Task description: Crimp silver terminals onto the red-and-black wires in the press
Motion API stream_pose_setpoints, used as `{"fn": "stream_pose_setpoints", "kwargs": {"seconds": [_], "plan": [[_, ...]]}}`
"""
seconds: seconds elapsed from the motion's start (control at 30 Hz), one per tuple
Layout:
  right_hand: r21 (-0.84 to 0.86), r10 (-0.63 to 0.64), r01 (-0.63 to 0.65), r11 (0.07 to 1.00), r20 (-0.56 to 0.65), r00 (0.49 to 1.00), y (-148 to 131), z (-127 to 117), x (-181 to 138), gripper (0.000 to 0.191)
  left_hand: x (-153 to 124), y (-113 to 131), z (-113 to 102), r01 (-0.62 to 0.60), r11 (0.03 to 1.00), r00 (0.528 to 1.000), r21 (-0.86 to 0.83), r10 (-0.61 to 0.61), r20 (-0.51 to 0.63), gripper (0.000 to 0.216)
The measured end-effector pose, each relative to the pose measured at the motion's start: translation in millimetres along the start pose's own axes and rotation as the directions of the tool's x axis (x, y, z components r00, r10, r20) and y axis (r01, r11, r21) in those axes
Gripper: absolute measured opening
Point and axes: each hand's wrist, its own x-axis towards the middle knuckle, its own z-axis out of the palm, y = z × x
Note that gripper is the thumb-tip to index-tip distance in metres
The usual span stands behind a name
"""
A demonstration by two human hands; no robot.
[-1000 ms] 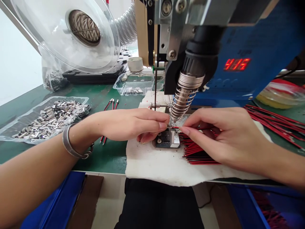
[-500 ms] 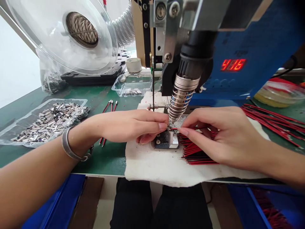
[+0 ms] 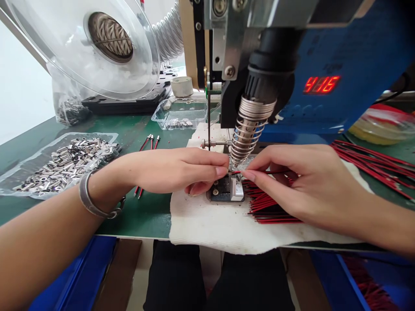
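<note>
Between thumb and forefinger, my right hand (image 3: 298, 183) pinches a thin red wire (image 3: 238, 172) with a black strand, its end lying over a small metal block (image 3: 237, 190) under the soldering iron (image 3: 249, 129). My left hand (image 3: 181, 170) comes in from the left. Its thumb and forefinger are pressed together at the wire's end, and whatever small part they hold is hidden. The iron's tip, inside a coiled metal spring, points down between both hands. Beneath my right hand a bundle of red and black wires (image 3: 270, 207) lies on a white cloth (image 3: 207, 229).
A clear tray (image 3: 9, 181) of small metal cylinders sits at left, near several wires with metal ends (image 3: 151, 141). Behind are a clear box (image 3: 162, 114), a tape roll (image 3: 181, 87) and a transparent fume hood (image 3: 68, 39). The blue machine (image 3: 356, 69) displays 416; more wires (image 3: 372, 168) lie at right.
Both hands keep nearly the same pinch at the iron's tip. The view has shifted slightly, and the wire lies almost where it was.
</note>
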Motion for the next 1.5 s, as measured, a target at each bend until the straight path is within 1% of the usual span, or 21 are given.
{"fn": "stream_pose_setpoints", "kwargs": {"seconds": [0.17, 0.27, 0.43, 0.73, 0.9, 1.03, 1.2, 1.5], "plan": [[0.005, 0.013, -0.013, 1.0, -0.001, 1.0, -1.3, 0.0, -0.7, 0.014, -1.2, 0.4, 0.1, 0.018, 1.0, 1.0, 0.006, -0.018, -0.001, 0.04], [0.007, 0.03, -0.03, 1.0, -0.006, 1.0, -1.8, -0.6, -1.9, 0.014, -1.0, 0.2, 0.1, 0.012, 1.0, 1.0, 0.01, -0.012, 0.009, 0.041], [0.021, 0.042, -0.042, 0.999, 0.006, 0.999, -1.0, -1.4, -1.6, 0.014, -0.6, -0.9, 0.6, -0.001, 1.0, 1.0, 0.014, 0.001, -0.007, 0.041], [0.025, 0.037, -0.038, 0.999, 0.015, 0.999, -2.0, -1.0, 0.1, 0.015, 1.4, -0.4, 0.2, 0.014, 0.999, 1.0, 0.041, -0.015, 0.023, 0.04], [0.017, 0.056, -0.056, 0.998, 0.025, 0.998, -3.4, -1.6, -0.3, 0.016, 0.7, 0.8, 0.6, 0.012, 0.999, 1.0, 0.03, -0.013, 0.018, 0.039], [-0.001, 0.076, -0.076, 0.997, 0.025, 0.997, -3.9, -1.9, 0.6, 0.017, -0.1, 0.7, 1.5, 0.008, 1.0, 1.0, 0.013, -0.008, -0.009, 0.04], [0.009, 0.069, -0.069, 0.998, 0.019, 0.997, -3.5, -1.6, 1.5, 0.016, -1.3, 1.3, 1.2, 0.021, 0.999, 1.0, 0.037, -0.022, 0.015, 0.04], [0.017, 0.053, -0.053, 0.998, 0.01, 0.999, -2.7, -1.2, 0.2, 0.015, -0.1, 1.2, 1.3, 0.03, 0.999, 1.0, 0.043, -0.03, 0.005, 0.04]]}}
